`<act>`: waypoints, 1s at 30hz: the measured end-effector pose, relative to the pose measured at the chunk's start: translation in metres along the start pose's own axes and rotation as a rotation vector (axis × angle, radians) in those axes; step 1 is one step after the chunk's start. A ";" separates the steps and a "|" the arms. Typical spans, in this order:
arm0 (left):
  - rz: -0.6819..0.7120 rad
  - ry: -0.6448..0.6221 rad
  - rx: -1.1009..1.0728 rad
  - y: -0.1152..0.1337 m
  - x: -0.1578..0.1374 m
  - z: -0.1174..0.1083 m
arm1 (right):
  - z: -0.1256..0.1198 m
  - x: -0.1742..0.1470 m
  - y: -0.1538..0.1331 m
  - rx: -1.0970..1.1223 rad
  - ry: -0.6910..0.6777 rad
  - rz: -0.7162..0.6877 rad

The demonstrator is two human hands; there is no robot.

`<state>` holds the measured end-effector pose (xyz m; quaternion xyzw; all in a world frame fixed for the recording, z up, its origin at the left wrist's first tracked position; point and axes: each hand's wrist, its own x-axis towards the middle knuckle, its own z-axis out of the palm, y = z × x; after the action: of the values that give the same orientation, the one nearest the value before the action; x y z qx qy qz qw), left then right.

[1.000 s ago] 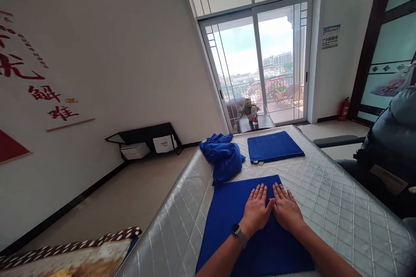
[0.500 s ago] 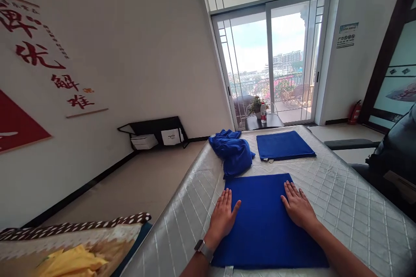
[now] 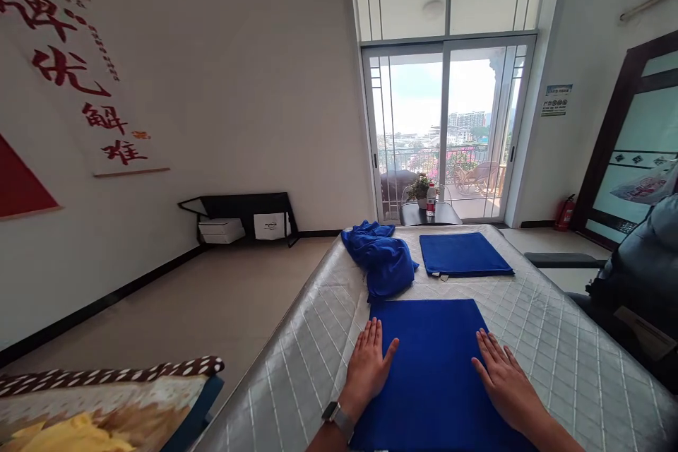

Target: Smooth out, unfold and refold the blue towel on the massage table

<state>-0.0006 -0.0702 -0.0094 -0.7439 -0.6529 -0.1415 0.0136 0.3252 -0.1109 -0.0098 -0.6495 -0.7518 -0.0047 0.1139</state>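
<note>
A flat, folded blue cloth (image 3: 429,374) lies on the pale quilted mattress (image 3: 551,325) right in front of me. My left hand (image 3: 369,361) rests flat on its left edge, fingers together and stretched out, thumb apart; a watch is on that wrist. On the right edge lies my right hand (image 3: 503,374), palm down with the fingers extended. Beyond this cloth, a second folded blue cloth (image 3: 466,254) sits at the far end, with small white tags at its near edge. To its left is a crumpled heap of blue cloth (image 3: 382,261).
Behind the mattress stands a small dark table (image 3: 430,214) with a potted plant and a bottle (image 3: 431,200). A black padded chair (image 3: 646,275) is at the right. Patterned bedding (image 3: 174,395) with yellow cloth lies at lower left. A black shelf (image 3: 244,205) leans by the wall.
The view has tilted up and levelled, so the mattress and cloths sit lower in it. Both hands stay flat on the near cloth; the right hand has slid slightly toward me along its edge.
</note>
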 end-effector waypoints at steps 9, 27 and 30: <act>-0.026 0.008 0.058 0.025 -0.007 -0.027 | -0.001 -0.011 -0.004 0.089 -0.021 0.043; 0.276 -0.170 -0.085 0.106 -0.030 -0.015 | 0.006 -0.011 0.000 0.021 0.053 0.000; 0.116 -0.175 -0.036 0.052 -0.051 -0.025 | 0.011 -0.011 0.002 0.021 0.079 -0.013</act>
<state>0.0397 -0.1326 0.0113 -0.7901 -0.6048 -0.0866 -0.0490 0.3264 -0.1201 -0.0231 -0.6428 -0.7508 -0.0230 0.1503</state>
